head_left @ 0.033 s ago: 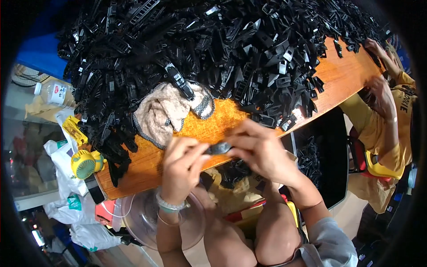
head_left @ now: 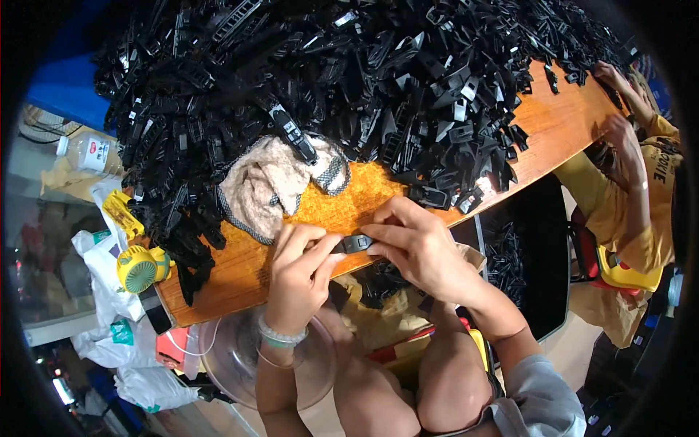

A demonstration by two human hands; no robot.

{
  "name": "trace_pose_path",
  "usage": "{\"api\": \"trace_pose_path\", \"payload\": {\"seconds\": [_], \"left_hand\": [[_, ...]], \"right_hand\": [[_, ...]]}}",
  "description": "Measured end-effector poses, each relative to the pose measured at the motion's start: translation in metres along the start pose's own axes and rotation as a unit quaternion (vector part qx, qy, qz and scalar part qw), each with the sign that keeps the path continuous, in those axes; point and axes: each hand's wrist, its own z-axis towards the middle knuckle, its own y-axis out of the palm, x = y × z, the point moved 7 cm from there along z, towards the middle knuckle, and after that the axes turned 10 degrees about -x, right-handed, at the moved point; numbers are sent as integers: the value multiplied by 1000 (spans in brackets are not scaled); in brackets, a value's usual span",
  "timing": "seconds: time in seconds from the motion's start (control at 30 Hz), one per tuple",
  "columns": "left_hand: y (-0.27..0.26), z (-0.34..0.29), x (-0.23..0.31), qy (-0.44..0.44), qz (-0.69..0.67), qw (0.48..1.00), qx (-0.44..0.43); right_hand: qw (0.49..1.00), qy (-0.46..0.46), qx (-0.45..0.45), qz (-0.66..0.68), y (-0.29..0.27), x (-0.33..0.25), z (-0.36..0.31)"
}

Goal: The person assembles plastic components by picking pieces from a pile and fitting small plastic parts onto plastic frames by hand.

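Between my two hands, over the table's near edge, is a small dark grey-black plastic piece with a small rectangular opening in its face. My left hand pinches its left end between thumb and fingers. At the right end, the thumb and fingers of my right hand close on it. Just beyond my hands lies a crumpled beige cloth with a dark checked border. A long black plastic part rests across the cloth. Behind it rises a big heap of black plastic parts.
The wooden table carries the heap. At left are a yellow fan, a phone, a plastic bottle and white bags. A clear basin stands below. On the right, a co-worker in a yellow shirt sits beside a black bin.
The piece between my fingers has turned, so its face with the opening now shows. My right hand has shifted slightly. The co-worker's nearer hand has moved to the table edge.
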Motion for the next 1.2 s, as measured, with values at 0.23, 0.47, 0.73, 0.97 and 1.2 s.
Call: {"api": "trace_pose_path", "payload": {"seconds": [0.23,0.47,0.73,0.97,1.2], "left_hand": [[1,1,-4,1,-36,997,-65],[-56,59,-14,-42,141,980,135],[-43,90,-20,38,341,935,87],[-49,56,9,118,358,921,103],[-14,-8,-54,-260,-339,903,-50]], "right_hand": [[997,0,18,-80,5,-2,-15],[985,9,136,-106,-33,2,-46],[945,47,204,-249,-51,13,-48],[938,39,214,-271,-45,5,-42],[979,-2,199,55,-20,0,-30]]}}
